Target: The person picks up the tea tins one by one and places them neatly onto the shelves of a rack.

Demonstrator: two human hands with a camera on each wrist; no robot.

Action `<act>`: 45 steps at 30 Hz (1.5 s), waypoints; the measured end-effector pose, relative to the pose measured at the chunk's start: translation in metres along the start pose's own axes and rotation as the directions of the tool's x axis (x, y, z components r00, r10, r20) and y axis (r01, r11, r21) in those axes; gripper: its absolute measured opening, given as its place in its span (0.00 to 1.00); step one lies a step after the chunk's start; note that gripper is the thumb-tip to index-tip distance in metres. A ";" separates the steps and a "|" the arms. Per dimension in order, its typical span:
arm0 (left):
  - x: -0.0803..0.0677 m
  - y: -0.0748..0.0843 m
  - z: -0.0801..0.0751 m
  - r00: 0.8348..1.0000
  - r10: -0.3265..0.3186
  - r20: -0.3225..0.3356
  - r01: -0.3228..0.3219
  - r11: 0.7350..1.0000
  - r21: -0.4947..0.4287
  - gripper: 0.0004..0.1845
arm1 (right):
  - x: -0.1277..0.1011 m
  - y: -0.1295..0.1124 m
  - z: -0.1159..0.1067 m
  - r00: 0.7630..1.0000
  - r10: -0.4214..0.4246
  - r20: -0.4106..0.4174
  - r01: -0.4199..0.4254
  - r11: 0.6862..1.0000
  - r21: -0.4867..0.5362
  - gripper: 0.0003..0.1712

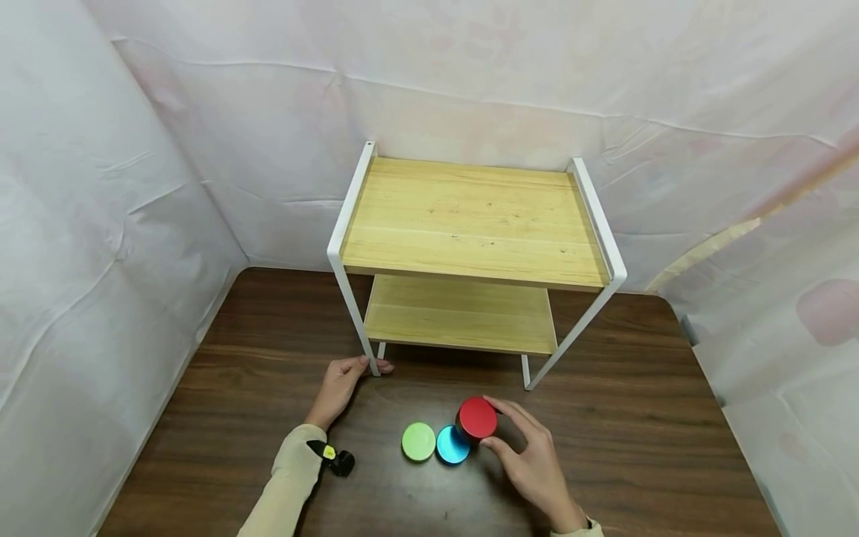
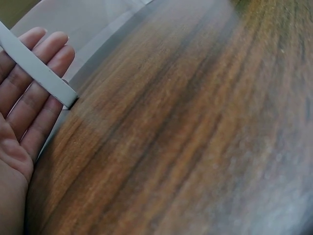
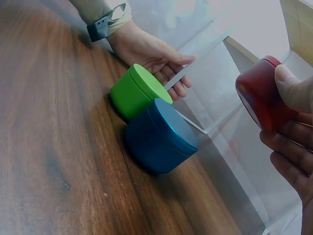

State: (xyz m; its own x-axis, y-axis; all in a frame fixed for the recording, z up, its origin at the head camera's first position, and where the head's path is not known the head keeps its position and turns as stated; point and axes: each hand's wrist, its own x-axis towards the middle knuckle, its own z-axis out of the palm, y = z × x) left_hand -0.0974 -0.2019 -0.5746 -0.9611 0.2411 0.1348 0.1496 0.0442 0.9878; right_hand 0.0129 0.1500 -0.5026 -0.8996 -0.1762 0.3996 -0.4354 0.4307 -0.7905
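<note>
The red tin (image 1: 477, 419) was a short, round can with a flat, bright red lid and a darker red wall; in the right wrist view (image 3: 261, 95) it hung tilted and clear of the tabletop, its lid turned away from the palm; no label or marking could be made out on it. The right hand (image 1: 530, 455) grasped it, thumb on the near side of the wall and fingers curled round the far side; in the head view the tin sat at about 6 o'clock from the wooden shelf rack (image 1: 470, 224), just in front of the rack's front legs.

At 9 o'clock from the red tin stood a blue tin (image 1: 452, 444) of the same round shape, its lid a lighter, shinier blue than its wall; the two looked to be touching or nearly so in the head view. At 9 o'clock from the blue one, and touching it, stood a green tin (image 1: 419, 441) with a flat lime lid; both rested upright on the dark wooden table (image 1: 637, 418).

The left hand (image 1: 344, 384) lay at about 10 o'clock from the green tin, its fingers wrapped loosely about the rack's white front left leg (image 2: 41, 73) near the foot; the fingers (image 2: 36, 63) were nearly straight behind the leg.
</note>
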 end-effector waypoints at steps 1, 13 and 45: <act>0.000 0.000 0.000 1.000 -0.001 0.000 0.001 1.000 0.001 0.25 | 0.001 0.000 0.000 1.000 -0.004 -0.001 0.004 1.000 0.004 0.35; 0.000 -0.002 0.000 1.000 0.000 -0.002 0.000 1.000 0.010 0.24 | 0.009 -0.002 0.002 1.000 -0.020 0.015 0.020 1.000 0.012 0.35; 0.000 0.000 0.001 1.000 -0.001 -0.012 0.001 1.000 0.002 0.24 | 0.035 -0.019 0.000 0.996 -0.088 0.033 0.086 0.995 0.045 0.36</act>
State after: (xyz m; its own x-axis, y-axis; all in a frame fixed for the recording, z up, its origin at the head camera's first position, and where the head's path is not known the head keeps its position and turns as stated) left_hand -0.0972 -0.2008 -0.5743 -0.9640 0.2293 0.1349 0.1493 0.0468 0.9877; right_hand -0.0105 0.1352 -0.4731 -0.8585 -0.2425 0.4519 -0.5125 0.3733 -0.7733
